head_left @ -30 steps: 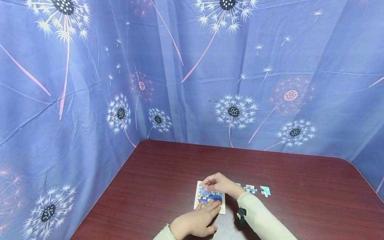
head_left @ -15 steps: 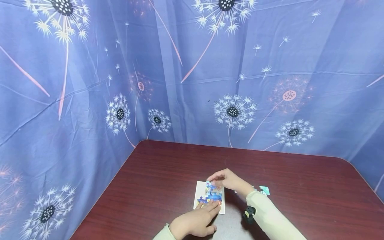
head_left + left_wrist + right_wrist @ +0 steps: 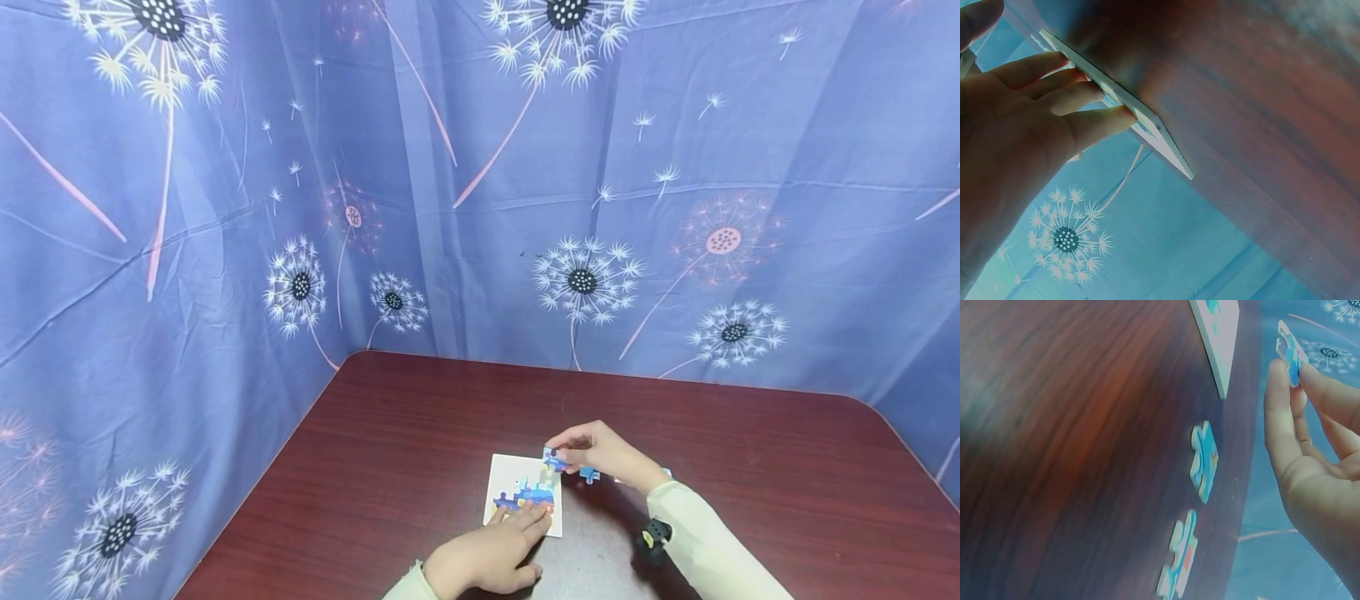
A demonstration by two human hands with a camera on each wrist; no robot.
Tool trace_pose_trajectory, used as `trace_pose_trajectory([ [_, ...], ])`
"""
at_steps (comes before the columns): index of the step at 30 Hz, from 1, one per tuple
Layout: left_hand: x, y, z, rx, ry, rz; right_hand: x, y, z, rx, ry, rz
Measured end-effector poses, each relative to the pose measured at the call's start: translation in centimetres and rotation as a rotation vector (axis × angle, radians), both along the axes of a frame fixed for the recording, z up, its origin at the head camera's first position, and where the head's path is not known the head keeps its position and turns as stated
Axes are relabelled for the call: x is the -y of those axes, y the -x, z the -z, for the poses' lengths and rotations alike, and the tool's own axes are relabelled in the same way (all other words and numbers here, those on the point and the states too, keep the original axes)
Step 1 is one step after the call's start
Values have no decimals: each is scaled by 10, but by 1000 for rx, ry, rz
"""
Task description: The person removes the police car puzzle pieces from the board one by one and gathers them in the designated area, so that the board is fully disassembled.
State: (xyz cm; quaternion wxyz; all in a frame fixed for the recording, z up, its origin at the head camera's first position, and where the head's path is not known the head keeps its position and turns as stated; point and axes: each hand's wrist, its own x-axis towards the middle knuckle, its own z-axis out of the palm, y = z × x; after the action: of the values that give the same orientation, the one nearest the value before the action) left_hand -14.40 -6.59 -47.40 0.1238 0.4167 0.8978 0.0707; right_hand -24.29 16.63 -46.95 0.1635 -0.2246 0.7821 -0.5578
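My right hand (image 3: 600, 446) pinches a small blue puzzle piece (image 3: 1291, 355) between thumb and fingers, raised over the far right corner of the white puzzle board (image 3: 506, 467). My left hand (image 3: 491, 554) lies with its fingers straight on the near part of that board, pressing it to the table. Blue and yellow pieces fill part of the board's lower half around the left fingertips. Its upper left shows bare white. In the left wrist view, the left fingers (image 3: 1094, 122) reach over the board's edge.
Two loose puzzle pieces show in the right wrist view: a blue one (image 3: 1205, 462) beside the board and another (image 3: 1179, 556) with a red patch. The right forearm partly covers them in the head view. Blue dandelion-print curtains (image 3: 480, 275) hang behind the dark red table (image 3: 420, 417).
My right hand has moved right and lifted a puzzle piece away from the board's upper part, leaving white there. The left hand stays in place.
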Motion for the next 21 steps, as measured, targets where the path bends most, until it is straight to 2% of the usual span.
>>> trace_pose_trajectory([
  [5,0,0,-1,11,-6,-4,-10,-2,2,7,0,15],
  [12,0,-1,-1,-6,-14,3,-26,-8,6,-6,4,-15],
  [18,0,-2,-2,43,-10,-22,-35,-17,9,53,17,13],
  [21,1,-2,-1,54,-12,-28,-39,-21,13,50,15,27],
])
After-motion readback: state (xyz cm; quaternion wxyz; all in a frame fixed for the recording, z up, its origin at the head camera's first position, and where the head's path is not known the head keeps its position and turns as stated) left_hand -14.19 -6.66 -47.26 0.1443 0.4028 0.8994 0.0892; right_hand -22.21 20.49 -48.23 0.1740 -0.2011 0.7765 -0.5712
